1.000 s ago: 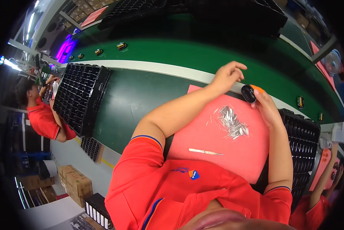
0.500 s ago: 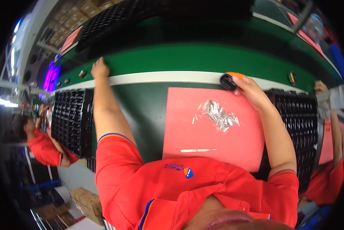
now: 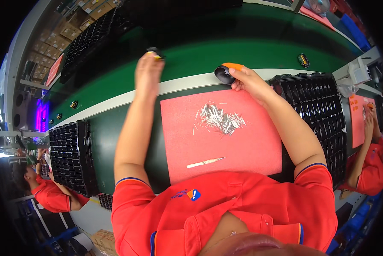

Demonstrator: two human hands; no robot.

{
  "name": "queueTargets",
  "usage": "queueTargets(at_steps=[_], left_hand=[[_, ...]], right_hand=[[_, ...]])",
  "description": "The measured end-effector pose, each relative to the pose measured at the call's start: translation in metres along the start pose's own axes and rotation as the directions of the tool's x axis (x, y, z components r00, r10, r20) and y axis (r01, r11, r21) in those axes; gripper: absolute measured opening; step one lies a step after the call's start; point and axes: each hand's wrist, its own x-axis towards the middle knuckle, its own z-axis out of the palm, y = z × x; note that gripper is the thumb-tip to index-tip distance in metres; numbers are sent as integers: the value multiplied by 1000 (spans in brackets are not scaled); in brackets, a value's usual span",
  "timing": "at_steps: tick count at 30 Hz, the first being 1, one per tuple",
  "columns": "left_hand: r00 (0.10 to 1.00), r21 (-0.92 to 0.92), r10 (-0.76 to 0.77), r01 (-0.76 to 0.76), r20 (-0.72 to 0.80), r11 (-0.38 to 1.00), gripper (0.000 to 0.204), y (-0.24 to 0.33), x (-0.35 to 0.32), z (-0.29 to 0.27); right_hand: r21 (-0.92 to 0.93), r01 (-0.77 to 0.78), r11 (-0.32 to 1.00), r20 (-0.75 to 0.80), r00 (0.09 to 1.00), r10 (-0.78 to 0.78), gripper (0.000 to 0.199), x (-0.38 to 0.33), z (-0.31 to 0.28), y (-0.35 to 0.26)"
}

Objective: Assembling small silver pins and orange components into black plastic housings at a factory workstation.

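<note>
With the pink mat (image 3: 187,141) taken as the clock's centre, the two hands are seen well apart. At about ten o'clock, over the green belt (image 3: 191,62), a small dark part with a yellow band (image 3: 154,53) is pinched at the fingertips of the left hand (image 3: 147,77); whether it is lifted clear of the belt cannot be told, as the hand is blurred. At twelve to one o'clock, a black rounded piece (image 3: 224,74) is gripped by the right hand (image 3: 250,82), together with an orange piece (image 3: 233,65); whether the two are joined cannot be seen. The black piece is judged light and stiff, its glossy curve rather slippery and easily scuffed, so it is best held by its edges. The dark part is likewise judged light but delicate, and is best taken by its sides. Near the mat's middle, thin silver strips (image 3: 221,120) are heaped, probably easily scattered by a sleeve, and a slim pointed tool (image 3: 206,162) is laid at seven o'clock. Between mat and belt the way is crossed by a pale rail (image 3: 178,85). Sideways room is limited by black trays (image 3: 314,104) at two o'clock and by another tray stack (image 3: 65,155) at nine.
</note>
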Motion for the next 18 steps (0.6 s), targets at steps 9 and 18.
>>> queueTargets(at_steps=[9,18], left_hand=[[937,-19,-317,323,143,946,27,-56,-60,99],[929,47,-309,306,203,951,28,-58,-65,104]], right_hand=[[-101,347,932,-225,905,-362,39,7,4,5],[-135,456,880,-225,851,-475,40,6,9,9]])
